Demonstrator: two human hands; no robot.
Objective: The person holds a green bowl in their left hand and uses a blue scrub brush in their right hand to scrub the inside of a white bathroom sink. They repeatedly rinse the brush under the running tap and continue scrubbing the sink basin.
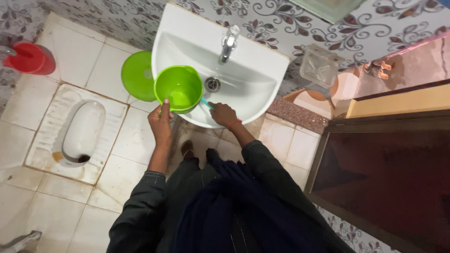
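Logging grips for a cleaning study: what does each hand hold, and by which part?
Left hand grips the round green plastic mug at its near rim. Right hand holds a thin teal stick by its near end.

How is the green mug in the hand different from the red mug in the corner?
The green mug is held up at the sink by the left hand; the red mug sits on the floor by the wall. The green mug shows its open mouth; the red mug shows mostly its side. Both look plastic.

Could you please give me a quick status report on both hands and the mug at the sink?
Left hand grips green mug over sink. Right hand holds thin teal-handled tool at front rim. Nothing blocking.
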